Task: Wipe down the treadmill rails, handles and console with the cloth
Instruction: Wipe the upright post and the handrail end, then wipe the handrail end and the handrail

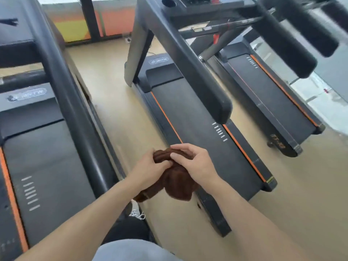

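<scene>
Head view: a dark brown, ribbed cloth, bunched into a lump, hangs above the middle treadmill's rear left corner, left hand and right hand fingers pinching its folds.

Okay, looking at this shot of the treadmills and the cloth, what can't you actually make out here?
Head view, the only one:
- Middle treadmill console: cut off by the top edge, so its controls cannot be seen.
- Handles at upper right: blurred.
- Brown cloth: bunched, partly covered by the left hand and right hand.
- Lettering on the far treadmill's rear: too small and blurred.
</scene>
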A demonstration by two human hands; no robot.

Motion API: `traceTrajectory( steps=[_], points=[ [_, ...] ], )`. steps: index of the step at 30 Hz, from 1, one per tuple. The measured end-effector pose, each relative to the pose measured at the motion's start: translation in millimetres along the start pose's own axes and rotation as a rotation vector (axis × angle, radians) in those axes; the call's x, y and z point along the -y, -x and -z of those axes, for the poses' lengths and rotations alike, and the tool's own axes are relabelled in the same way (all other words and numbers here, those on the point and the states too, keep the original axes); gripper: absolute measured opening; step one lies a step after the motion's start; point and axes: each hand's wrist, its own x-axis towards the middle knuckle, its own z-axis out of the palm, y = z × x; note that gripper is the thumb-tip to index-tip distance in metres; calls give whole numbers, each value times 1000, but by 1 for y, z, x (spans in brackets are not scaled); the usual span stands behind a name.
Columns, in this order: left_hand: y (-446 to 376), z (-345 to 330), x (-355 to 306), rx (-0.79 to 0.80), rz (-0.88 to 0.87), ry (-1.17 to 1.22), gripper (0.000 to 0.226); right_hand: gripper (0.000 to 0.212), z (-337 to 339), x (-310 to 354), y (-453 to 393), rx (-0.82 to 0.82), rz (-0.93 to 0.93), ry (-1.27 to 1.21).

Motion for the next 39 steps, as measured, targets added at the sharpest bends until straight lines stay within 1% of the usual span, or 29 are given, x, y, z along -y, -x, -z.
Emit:
traceTrajectory(
  steps=[1,2,3,4,5,7,8,11,13,15,17,18,19,20,21,22,23,24,25,26,27,28,29,31,36,39],
  points=[
    [-9,-7,-10,40,-15,68,23,17,15,6,-5,-27,-49,-67],
    [-20,-14,-18,60,-57,73,27,17,29,13,-9,-61,-84,-114],
    [-29,-21,-26,62,-125,32,36,18,43,18,-13,-89,-99,-118],
    [-38,-25,-33,47,-221,-22,44,19,57,23,-17,-109,-92,-76],
    [-46,-29,-41,31,-323,-75,48,20,70,28,-21,-122,-69,-15],
    [-61,-31,-62,-19,-497,-166,44,23,96,38,-29,-145,2,111],
    [-69,-30,-75,-27,-562,-195,41,23,109,44,-34,-158,51,186],
    [-88,-32,-119,16,-600,-135,38,26,144,64,-52,-214,196,366],
    [-100,-37,-152,-30,-656,-111,36,29,168,78,-69,-317,309,418],
    [-119,-45,-187,-104,-706,-73,34,26,192,88,-92,-453,500,461],
    [-146,-51,-219,-165,-723,9,41,19,215,91,-123,-530,715,505],
    [-163,-54,-231,-204,-717,34,48,14,225,87,-144,-555,803,529],
    [-182,-59,-240,-268,-693,29,60,11,235,79,-170,-563,838,563],
    [-203,-66,-244,-361,-635,-25,77,15,244,67,-198,-548,783,629],
    [-223,-76,-244,-472,-519,-95,91,30,252,54,-225,-492,633,746],
    [-240,-90,-241,-566,-363,-123,98,48,260,39,-249,-361,438,859],
    [-255,-108,-238,-607,-212,-79,96,62,266,26,-270,-167,258,876],
    [-268,-128,-235,-592,-91,18,87,69,268,14,-288,52,109,801],
    [-280,-149,-233,-540,3,142,78,70,268,2,-303,246,10,687],
    [-291,-169,-234,-503,68,267,71,68,265,-8,-314,393,-48,580],
    [-300,-184,-238,-514,119,362,66,64,261,-15,-322,484,-86,488],
    [-306,-192,-243,-568,158,416,62,61,257,-20,-329,527,-108,401],
    [-312,-194,-248,-630,180,434,58,60,252,-22,-335,534,-108,333],
    [-324,-185,-256,-708,183,426,53,62,241,-22,-349,503,-71,258],
    [-377,-132,-263,-769,163,418,52,66,202,7,-412,462,-13,215],
    [-420,-84,-272,-790,174,354,52,66,176,33,-461,426,-41,215]
  ],
)
